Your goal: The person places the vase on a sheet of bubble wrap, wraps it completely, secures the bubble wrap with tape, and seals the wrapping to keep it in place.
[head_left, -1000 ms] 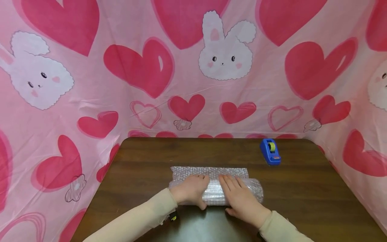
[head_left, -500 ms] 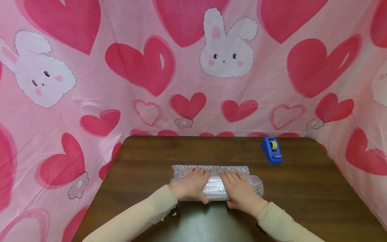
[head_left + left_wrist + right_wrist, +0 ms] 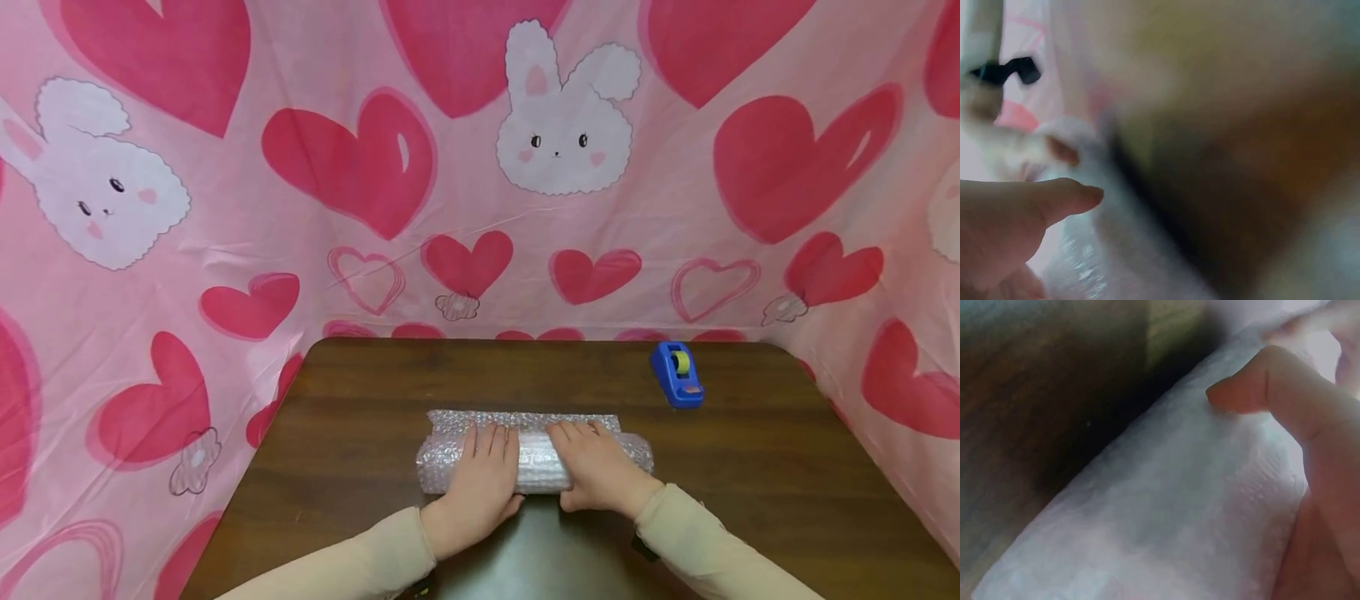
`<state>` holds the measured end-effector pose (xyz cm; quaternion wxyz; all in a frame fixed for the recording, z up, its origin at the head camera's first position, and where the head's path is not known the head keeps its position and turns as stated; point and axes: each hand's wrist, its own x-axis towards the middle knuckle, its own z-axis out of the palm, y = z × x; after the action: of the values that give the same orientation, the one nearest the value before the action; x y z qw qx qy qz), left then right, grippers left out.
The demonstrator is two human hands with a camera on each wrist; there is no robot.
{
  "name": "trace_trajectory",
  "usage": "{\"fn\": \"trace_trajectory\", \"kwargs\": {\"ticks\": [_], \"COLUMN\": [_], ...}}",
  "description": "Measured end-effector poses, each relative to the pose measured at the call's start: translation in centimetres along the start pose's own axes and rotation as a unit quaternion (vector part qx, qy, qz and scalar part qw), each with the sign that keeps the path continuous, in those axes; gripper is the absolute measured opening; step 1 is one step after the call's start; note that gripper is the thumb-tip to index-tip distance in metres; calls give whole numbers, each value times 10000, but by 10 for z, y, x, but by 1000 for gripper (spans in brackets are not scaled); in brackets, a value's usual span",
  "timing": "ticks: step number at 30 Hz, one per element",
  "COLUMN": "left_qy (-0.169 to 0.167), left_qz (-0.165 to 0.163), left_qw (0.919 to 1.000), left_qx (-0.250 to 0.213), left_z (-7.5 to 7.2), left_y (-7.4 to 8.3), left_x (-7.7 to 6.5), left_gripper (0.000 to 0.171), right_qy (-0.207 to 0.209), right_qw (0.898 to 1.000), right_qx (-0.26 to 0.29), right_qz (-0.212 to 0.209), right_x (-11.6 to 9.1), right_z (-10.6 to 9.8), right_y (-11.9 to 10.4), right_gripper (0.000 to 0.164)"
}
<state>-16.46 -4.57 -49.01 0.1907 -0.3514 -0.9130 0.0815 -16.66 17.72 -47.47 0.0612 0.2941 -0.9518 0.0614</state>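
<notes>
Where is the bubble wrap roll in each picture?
Head: the bubble wrap roll lies just below the middle.
Left wrist: blurry, left of centre, running down to the bottom.
Right wrist: large, slanting from upper right to bottom left.
Shared landmark: the right hand, in all three.

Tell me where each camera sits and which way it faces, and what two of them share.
Head: worn on the head, facing forward and down at the dark brown wood-grain table, clear bubble-wrap roll and pink heart-print cloth; left hand, right hand and pale sleeves show.
Left wrist: worn there, facing along the roll; left thumb shows, right hand beyond it.
Right wrist: worn there, facing the roll, table beside it; right thumb shows, left hand partly beyond.
Shared: both wrist views show the roll and both hands.
</notes>
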Motion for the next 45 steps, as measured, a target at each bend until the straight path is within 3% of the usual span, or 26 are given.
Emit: {"fn": "trace_trajectory", "kwargs": {"ticks": [3, 7, 13, 19, 27, 32, 40, 45], "left_qy": [-31, 160, 490, 444, 384, 172, -286, -584], "left_qz": [-99, -271, -305, -234, -212, -142, 30, 88], "left_qw": [9998, 9994, 9981, 9986, 9990, 9997, 9990, 9978], "left_qx": [161, 153, 199, 151, 52, -75, -346, -286], "left_z": [7, 17, 26, 28, 26, 25, 14, 5], "left_y": [6, 8, 2, 0, -7, -9, -12, -11], "left_x": [-4, 3, 13, 18, 23, 23, 26, 26], "left_gripper": [106, 111, 102, 95, 90, 87, 83, 82], "right_qy": [-243, -575, -863, -1105, -316, 208, 568, 606], "right_qw": [9996, 9977, 9943, 9908, 9978, 9961, 9859, 9851], "right_qx": [134, 204, 427, 430, -176, -751, -1453, -1488], "right_qz": [113, 289, 462, 658, 548, 421, 601, 618], "right_x": [3, 9, 18, 18, 3, -11, -28, -30], "right_z": [-1, -3, -9, -14, -10, -3, 3, 8], "right_y": [2, 8, 11, 9, -2, -16, -34, -34], "right_gripper": [89, 95, 102, 110, 98, 99, 111, 115]}}
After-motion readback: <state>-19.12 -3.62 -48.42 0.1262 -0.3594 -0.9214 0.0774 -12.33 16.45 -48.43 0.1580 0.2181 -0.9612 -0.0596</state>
